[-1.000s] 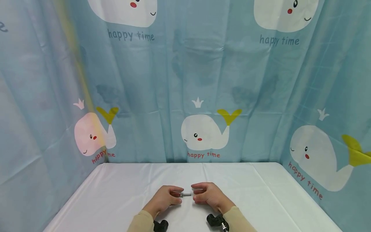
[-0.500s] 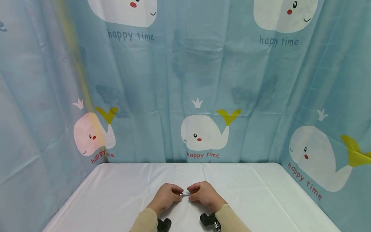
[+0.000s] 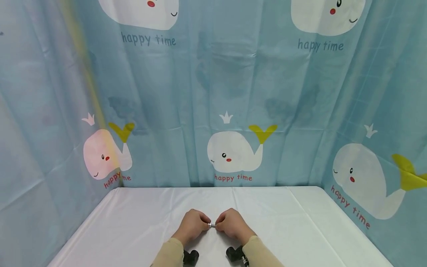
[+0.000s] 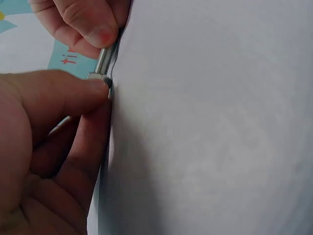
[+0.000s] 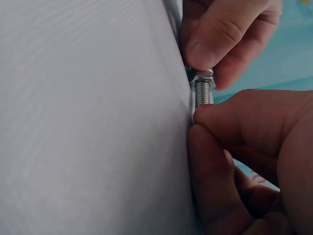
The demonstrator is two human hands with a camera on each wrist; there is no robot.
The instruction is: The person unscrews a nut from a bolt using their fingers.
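A silver metal bolt (image 3: 212, 225) with a threaded shank (image 5: 202, 93) lies crosswise between the two hands, over the middle of the white table. My left hand (image 3: 193, 225) pinches its left end between thumb and fingers, right at a hex nut (image 5: 204, 78). From the other side, my right hand (image 3: 232, 224) pinches the free end of the shank with thumb and index finger. Only a short stretch of metal shows between the fingertips; both ends are hidden under them. In the left wrist view, the nut's edge (image 4: 95, 76) peeks out beside the left thumb.
A white cloth-covered table (image 3: 287, 218) spreads around the hands. Behind it and at both sides hangs a blue curtain (image 3: 160, 155) printed with whales. Black devices (image 3: 191, 257) sit at both wrists, below beige sleeves (image 3: 263, 254).
My right hand has come left from beside the bolt, and its fingers have closed on the shank's end. The left hand has shifted slightly right, and less of the shank shows now.
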